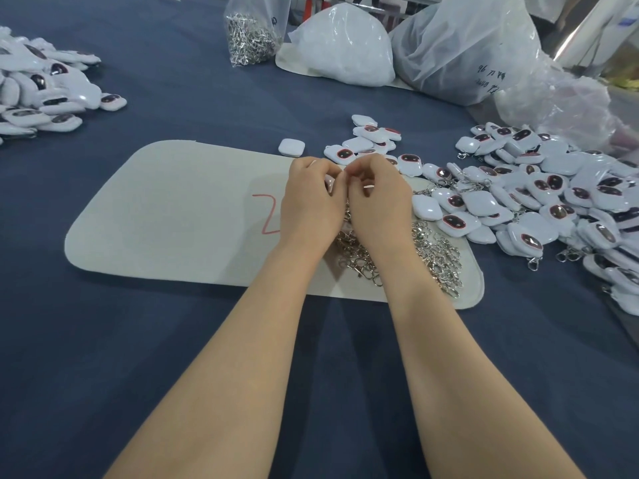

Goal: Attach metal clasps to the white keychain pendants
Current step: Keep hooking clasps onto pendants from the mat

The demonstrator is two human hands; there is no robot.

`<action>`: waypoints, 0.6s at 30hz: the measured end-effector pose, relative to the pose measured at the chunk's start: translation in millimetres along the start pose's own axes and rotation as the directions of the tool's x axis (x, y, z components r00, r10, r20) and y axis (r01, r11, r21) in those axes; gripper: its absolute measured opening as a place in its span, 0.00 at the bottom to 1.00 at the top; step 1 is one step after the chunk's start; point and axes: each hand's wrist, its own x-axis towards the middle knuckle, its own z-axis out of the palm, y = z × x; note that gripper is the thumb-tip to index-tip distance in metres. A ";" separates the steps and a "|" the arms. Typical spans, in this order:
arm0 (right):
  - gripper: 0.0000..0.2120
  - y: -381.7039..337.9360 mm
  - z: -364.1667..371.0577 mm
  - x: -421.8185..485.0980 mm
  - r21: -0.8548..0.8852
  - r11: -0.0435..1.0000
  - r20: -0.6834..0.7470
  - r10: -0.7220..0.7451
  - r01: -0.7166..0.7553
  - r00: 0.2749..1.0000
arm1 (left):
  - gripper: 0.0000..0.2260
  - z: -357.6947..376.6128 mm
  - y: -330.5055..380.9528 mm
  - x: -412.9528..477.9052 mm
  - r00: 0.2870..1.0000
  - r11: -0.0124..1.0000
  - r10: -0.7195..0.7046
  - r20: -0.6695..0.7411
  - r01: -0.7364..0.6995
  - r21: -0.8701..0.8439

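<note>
"What's around you?"

"A heap of clasps [432,250] under my wrists, a spread of pendants [553,198] to the right, another pile [41,88] far left, and plastic bags [345,46] at the back."

"Your hands?"

"Together. My left hand [313,198] pinches a white pendant [329,184]. My right hand [377,198] curls against it, and I cannot tell what it grips."

"Underneath?"

"A pale mat [173,209] on the blue-covered table [207,98]."
</note>
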 end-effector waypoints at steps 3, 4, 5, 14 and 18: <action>0.08 -0.3 0.8 -0.1 -0.007 1.000 0.014 -0.005 0.005 1.000 | 0.04 -0.7 -1.1 -0.5 1.000 1.000 0.004 -0.014 -0.004 0.000; 0.08 -0.7 1.4 -0.2 0.002 1.000 0.011 -0.003 0.003 1.000 | 0.04 -1.1 -1.1 -0.5 1.000 1.000 0.003 -0.014 -0.003 0.005; 0.08 -1.2 1.8 -0.6 0.016 1.000 0.004 0.000 0.000 1.000 | 0.03 -1.4 -0.7 -0.6 1.000 1.000 0.002 -0.017 -0.002 0.004; 0.06 -2.2 0.9 -1.0 0.093 0.995 -0.035 0.034 -0.031 0.999 | 0.05 -3.3 2.4 0.1 1.000 0.998 -0.006 -0.024 0.005 -0.055; 0.05 -2.4 0.1 -0.9 0.088 0.996 -0.085 0.017 -0.010 0.996 | 0.04 -1.2 0.9 0.1 1.000 1.000 -0.007 -0.011 0.007 -0.021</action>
